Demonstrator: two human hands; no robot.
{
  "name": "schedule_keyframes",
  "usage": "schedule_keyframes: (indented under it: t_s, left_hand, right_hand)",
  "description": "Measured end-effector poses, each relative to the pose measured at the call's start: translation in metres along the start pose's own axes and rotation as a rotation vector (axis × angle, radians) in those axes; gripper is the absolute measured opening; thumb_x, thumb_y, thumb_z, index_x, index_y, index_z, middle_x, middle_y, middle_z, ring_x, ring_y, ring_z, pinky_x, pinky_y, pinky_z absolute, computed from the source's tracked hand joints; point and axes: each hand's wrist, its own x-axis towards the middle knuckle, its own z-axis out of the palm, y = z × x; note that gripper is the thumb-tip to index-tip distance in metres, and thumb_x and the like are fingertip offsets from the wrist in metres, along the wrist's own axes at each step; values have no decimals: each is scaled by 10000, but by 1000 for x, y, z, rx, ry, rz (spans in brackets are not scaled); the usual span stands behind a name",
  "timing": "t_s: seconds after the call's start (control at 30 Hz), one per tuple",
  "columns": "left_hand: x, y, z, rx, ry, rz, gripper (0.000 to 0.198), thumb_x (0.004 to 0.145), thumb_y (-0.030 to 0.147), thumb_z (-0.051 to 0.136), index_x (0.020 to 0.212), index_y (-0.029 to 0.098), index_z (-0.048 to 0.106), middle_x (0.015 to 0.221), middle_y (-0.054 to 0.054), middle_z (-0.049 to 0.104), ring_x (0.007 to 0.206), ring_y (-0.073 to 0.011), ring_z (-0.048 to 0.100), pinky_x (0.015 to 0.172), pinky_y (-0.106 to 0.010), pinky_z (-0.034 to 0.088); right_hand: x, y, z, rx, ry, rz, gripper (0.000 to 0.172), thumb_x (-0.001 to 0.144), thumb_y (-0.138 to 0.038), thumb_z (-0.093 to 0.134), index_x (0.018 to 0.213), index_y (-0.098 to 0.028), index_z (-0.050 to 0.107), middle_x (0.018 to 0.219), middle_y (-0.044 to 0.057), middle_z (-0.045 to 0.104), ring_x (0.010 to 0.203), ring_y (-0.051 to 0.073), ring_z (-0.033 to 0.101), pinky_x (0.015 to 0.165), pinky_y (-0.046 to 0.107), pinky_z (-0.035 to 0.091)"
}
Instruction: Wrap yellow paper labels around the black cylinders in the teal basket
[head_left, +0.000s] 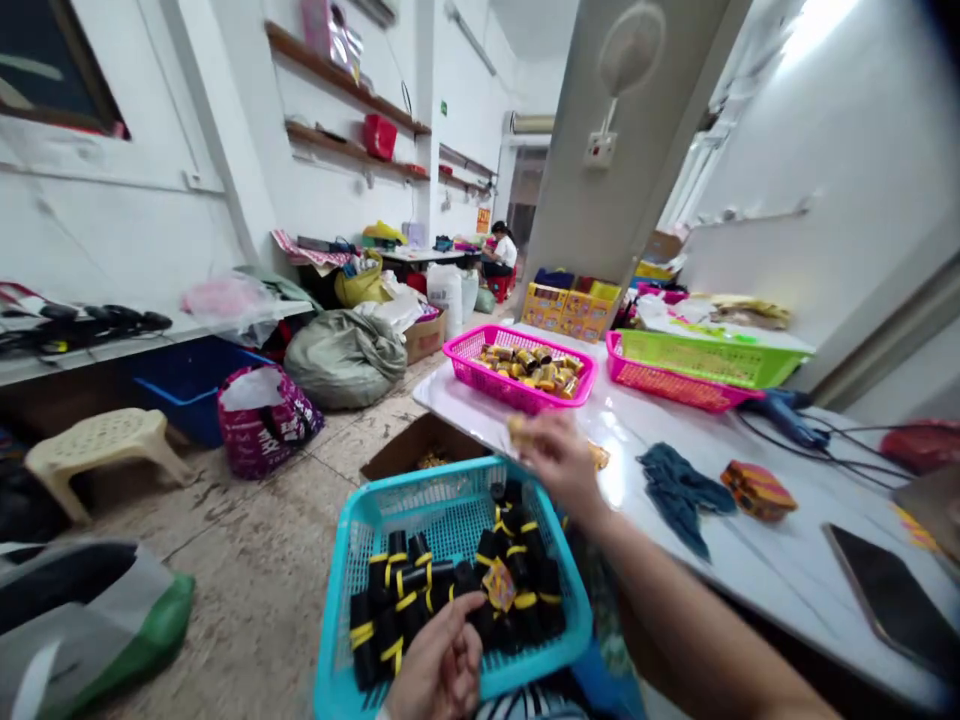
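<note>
My left hand [442, 655] is over the near side of a turquoise basket [345, 560], its fingers curled. Thumb and forefinger pinch the edge of a small orange-and-purple printed label [499, 585]. Below and around it, the basket holds several black cylinders [409, 580] with yellow bands. My right hand [562, 460], blurred by motion, is raised above the table edge beyond the basket. Between its fingertips is a small yellowish piece [517, 430], too smeared to name. Farther back, a pink basket [517, 400] holds several small gold-and-black cylinders [540, 368].
A brown carton [405, 450] stands beyond the turquoise basket. On the white table [630, 540] lie a dark cloth [682, 490], an orange printed stack [757, 490], a phone [892, 590], a blue corded tool [791, 418] and a green basket [712, 360]. A person [501, 250] sits far back.
</note>
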Motion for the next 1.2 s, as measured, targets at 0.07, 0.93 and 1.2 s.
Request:
schedule_keyframes:
  t_s: [0.07, 0.93, 1.2]
  left_hand:
    - [-8, 2, 9, 5, 56, 22, 507, 666, 492, 821, 1041, 183, 678, 593, 41, 540, 394, -38, 329, 412, -194, 231]
    - [-11, 35, 6, 305, 309, 246, 406, 706, 457, 792, 923, 144, 652, 612, 42, 549, 441, -33, 413, 408, -147, 257]
    - [-2, 31, 17, 556, 242, 317, 342, 692, 375, 808, 909, 144, 682, 720, 3, 629, 627, -90, 555, 592, -209, 450]
  right_hand:
    - [57, 13, -24, -174, 88, -65, 254, 792, -250, 706, 1045, -246, 731, 1053, 83, 605, 909, 216, 613, 822, 395, 548]
    - [-116, 36, 37, -443, -908, -69, 79, 821, -139, 603, 863, -197, 636, 849, 67, 718, 1017, 256, 557, 1050, 445, 323]
    - [-107, 10, 28, 143, -684, 386, 241, 815, -236, 676, 1048, -213, 618, 791, -21, 692, 694, 135, 638, 684, 268, 506]
